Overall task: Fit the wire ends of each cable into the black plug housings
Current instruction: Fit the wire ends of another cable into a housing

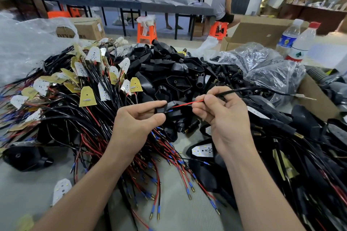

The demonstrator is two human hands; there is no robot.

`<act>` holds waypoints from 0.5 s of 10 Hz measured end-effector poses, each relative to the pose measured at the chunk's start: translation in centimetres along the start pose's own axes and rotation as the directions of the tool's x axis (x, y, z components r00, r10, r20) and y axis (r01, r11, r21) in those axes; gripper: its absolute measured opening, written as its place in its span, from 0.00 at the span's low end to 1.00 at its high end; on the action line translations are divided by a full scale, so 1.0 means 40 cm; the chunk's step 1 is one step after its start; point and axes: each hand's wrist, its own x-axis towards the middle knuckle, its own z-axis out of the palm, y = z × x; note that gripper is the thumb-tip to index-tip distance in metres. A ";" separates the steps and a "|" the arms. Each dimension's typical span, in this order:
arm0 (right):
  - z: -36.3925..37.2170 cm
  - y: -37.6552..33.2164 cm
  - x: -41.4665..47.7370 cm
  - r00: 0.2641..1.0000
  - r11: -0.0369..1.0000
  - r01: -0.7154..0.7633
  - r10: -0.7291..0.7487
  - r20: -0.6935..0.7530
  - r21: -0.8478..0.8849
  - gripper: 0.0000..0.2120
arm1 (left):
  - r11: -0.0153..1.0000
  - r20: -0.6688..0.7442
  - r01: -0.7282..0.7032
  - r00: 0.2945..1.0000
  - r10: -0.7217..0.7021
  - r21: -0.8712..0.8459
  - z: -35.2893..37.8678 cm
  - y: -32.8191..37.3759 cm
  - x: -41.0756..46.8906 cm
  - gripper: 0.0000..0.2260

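A worker's left hand (138,120) and right hand (222,117) are bare, as are the left forearm (90,184) and right forearm (262,184), uncovered all the way to the bottom edge of view; both arms are slim, wrist bones and knuckles clearly outlined.

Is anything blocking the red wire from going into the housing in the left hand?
Nothing visible. The red wire runs freely from the right hand to the black plug housing gripped by the left hand; its tip is hidden there.
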 end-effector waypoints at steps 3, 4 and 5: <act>0.002 0.000 0.001 0.996 0.994 -0.087 0.085 0.035 0.059 0.09 | 0.997 -0.076 0.029 0.996 -0.035 -0.072 0.001 0.004 0.002 0.14; 0.002 0.000 0.000 0.990 0.984 -0.135 0.129 0.054 0.115 0.10 | 0.997 -0.064 0.033 0.997 -0.037 -0.076 0.003 -0.001 0.003 0.12; 0.006 0.000 -0.002 0.987 0.984 -0.150 0.144 0.065 0.094 0.10 | 1.000 -0.079 0.005 0.997 -0.004 0.016 0.005 -0.013 0.002 0.15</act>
